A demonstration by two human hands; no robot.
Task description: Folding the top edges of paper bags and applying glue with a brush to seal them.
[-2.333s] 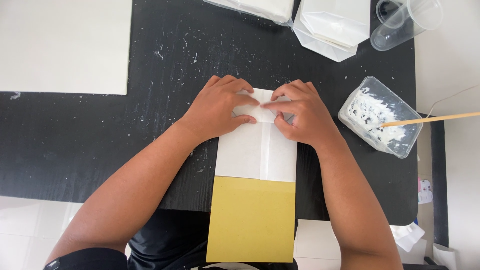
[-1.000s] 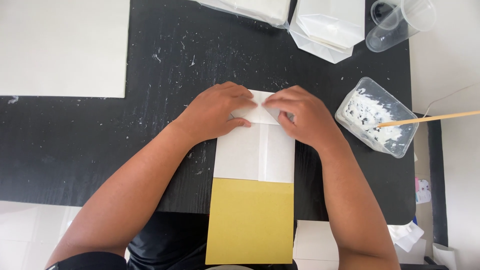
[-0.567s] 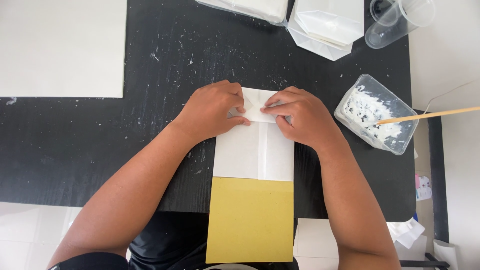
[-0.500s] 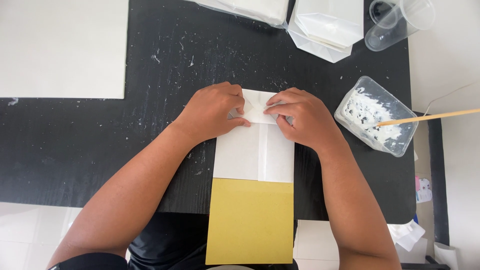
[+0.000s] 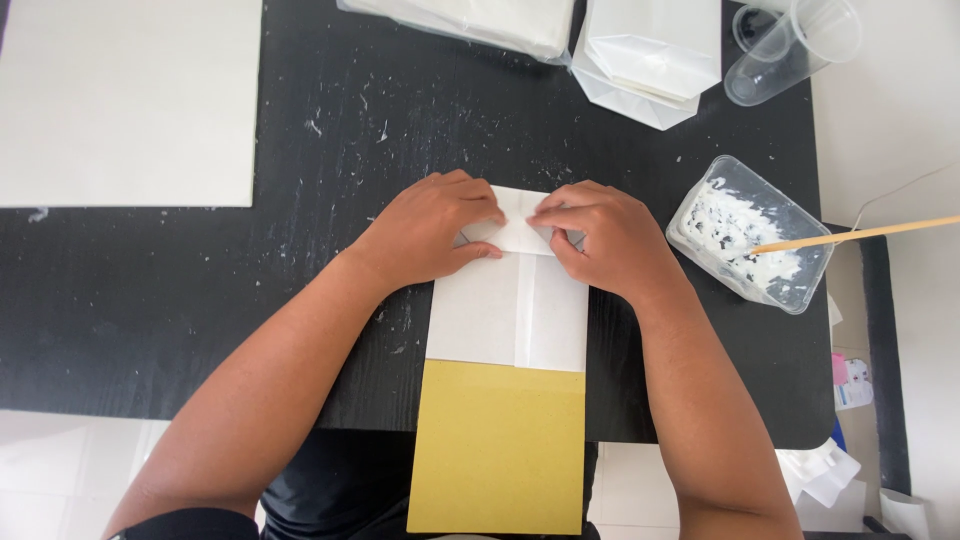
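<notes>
A white folded paper bag [image 5: 505, 315] lies flat on the black table [image 5: 200, 290], with a yellow card [image 5: 498, 445] sticking out of its near end. My left hand [image 5: 435, 230] and my right hand [image 5: 600, 240] both press on the folded flaps at the bag's far end, fingers curled over the creases. The fingertips of the two hands nearly meet at the middle of the fold.
A clear plastic tub of white paste [image 5: 750, 235] with a wooden stick [image 5: 860, 235] sits to the right. Finished white bags [image 5: 650, 55] and a clear cup [image 5: 790, 50] lie at the back. A large white sheet [image 5: 125, 100] covers the back left.
Both hands stay on the bag's far fold; the fingers have shifted slightly along the creases. The bag and card have not moved.
</notes>
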